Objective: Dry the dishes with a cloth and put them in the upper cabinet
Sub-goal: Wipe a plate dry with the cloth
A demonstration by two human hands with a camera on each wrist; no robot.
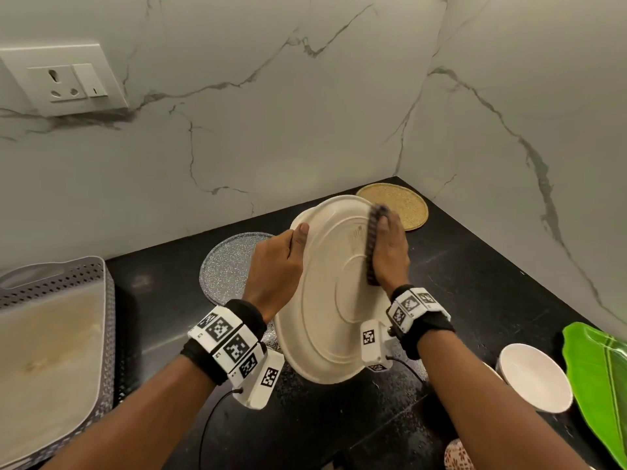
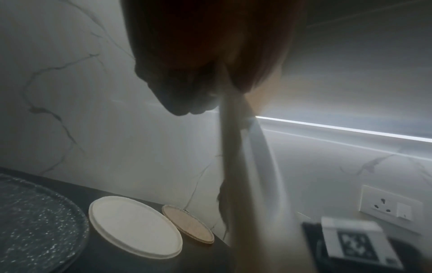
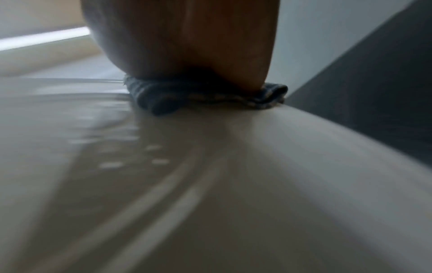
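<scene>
A large cream plate is held tilted above the black counter, its ringed underside towards me. My left hand grips its left rim, thumb laid over the edge. In the left wrist view the plate shows edge-on under the left hand. My right hand holds a dark striped cloth against the underside near the right rim. In the right wrist view the palm lies on the cloth, which is pressed on the wet plate; the fingers are hidden.
A speckled grey plate and a woven golden mat lie on the counter behind. Another cream plate lies between them. A white bowl and green leaf plate sit right; a grey basket stands left.
</scene>
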